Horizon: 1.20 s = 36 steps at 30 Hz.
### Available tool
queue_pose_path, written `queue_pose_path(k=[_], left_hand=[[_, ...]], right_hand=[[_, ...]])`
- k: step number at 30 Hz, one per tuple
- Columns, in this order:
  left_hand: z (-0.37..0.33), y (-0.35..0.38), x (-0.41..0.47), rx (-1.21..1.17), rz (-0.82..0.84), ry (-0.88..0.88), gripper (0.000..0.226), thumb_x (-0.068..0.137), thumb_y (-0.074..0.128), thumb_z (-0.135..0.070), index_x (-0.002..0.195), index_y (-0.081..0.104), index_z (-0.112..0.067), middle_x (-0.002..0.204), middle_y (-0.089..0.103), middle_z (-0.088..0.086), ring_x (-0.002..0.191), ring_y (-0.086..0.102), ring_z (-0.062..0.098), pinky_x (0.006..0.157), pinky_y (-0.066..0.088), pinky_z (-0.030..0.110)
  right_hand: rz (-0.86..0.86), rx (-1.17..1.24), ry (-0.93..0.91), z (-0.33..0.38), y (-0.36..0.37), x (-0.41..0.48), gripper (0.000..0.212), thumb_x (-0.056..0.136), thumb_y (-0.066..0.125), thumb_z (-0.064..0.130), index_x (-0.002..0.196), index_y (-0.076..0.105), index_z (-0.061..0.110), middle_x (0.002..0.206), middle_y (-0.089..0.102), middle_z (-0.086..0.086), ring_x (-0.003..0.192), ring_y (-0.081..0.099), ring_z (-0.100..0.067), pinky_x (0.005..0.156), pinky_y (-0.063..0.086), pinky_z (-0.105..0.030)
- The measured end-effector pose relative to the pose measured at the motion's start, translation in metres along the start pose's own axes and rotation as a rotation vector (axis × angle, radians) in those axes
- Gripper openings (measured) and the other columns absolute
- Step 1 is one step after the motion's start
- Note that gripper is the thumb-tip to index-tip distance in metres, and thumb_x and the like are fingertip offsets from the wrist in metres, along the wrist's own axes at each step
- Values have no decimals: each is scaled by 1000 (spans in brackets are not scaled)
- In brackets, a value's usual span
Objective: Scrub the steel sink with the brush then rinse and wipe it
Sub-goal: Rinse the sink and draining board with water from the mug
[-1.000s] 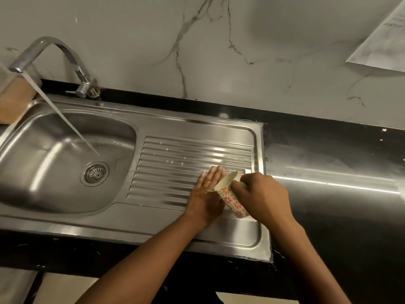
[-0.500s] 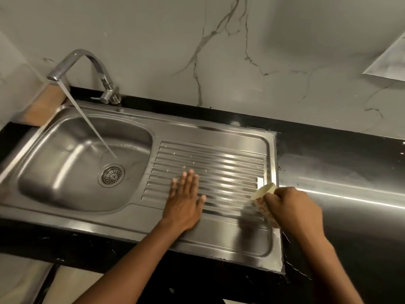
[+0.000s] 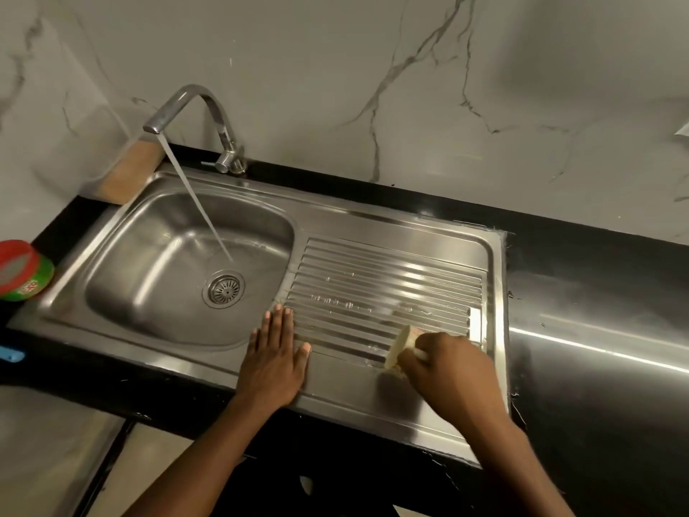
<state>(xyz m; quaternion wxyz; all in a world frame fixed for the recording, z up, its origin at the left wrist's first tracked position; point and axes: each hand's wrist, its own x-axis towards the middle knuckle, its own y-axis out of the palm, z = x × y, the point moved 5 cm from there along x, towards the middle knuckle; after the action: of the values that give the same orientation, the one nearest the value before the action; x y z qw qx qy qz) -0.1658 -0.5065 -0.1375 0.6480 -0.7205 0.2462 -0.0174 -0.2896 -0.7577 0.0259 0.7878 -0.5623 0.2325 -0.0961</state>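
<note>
The steel sink has a basin on the left and a ribbed drainboard on the right, with water beads on the ribs. My left hand lies flat, fingers straight, on the drainboard's left front edge beside the basin. My right hand grips a small paper cup with a red flower pattern, tipped on its side with its rim toward the drainboard's front right part. The tap runs a stream of water into the basin near the drain. No brush shows.
A red and green tub stands on the black counter left of the sink. A wooden block leans at the back left corner. A blue object peeks in at the left edge. Black countertop stretches to the right.
My left hand slid left across the drainboard, from beside the cup to the basin's edge. My right hand kept the cup on the drainboard's right side, tipping it lower. The view shifted left.
</note>
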Motion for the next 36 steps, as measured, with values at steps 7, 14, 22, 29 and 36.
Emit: queue_pose_path(k=[7, 14, 22, 29, 36], left_hand=[[49, -20, -11, -14, 34, -68, 65, 108, 26, -42, 165, 12, -13, 171, 22, 8, 156, 25, 22, 127, 20, 39], [75, -65, -5, -43, -50, -42, 36, 107, 37, -40, 126, 66, -28, 121, 72, -2, 109, 68, 22, 87, 51, 35], [134, -114, 15, -355, -152, -26, 27, 102, 50, -40, 108, 72, -26, 101, 76, 4, 95, 71, 31, 81, 57, 40], [191, -162, 36, -618, -204, -43, 28, 102, 50, -41, 101, 74, -25, 92, 77, -5, 85, 71, 15, 78, 59, 38], [238, -209, 61, -723, -244, 1, 27, 104, 50, -38, 103, 74, -26, 92, 77, -9, 84, 70, 6, 80, 58, 36]], right_hand=[[57, 577, 207, -28, 9, -6, 26, 98, 63, 33, 75, 73, 25, 80, 77, 6, 72, 72, -9, 53, 52, -24], [56, 876, 288, 24, 27, 0, 37, 99, 63, 24, 65, 74, 19, 74, 77, 1, 82, 70, -22, 74, 49, -39], [81, 1197, 174, 140, 38, 21, 41, 101, 63, 17, 62, 75, 14, 86, 78, -9, 95, 73, -28, 77, 53, -34], [135, 1311, 24, 246, 48, 56, 36, 104, 58, 23, 75, 79, 14, 103, 79, -10, 107, 72, -22, 99, 50, -43], [129, 1321, -135, 338, 53, 118, 38, 106, 55, 21, 99, 73, -12, 109, 79, -4, 109, 71, -11, 96, 53, -32]])
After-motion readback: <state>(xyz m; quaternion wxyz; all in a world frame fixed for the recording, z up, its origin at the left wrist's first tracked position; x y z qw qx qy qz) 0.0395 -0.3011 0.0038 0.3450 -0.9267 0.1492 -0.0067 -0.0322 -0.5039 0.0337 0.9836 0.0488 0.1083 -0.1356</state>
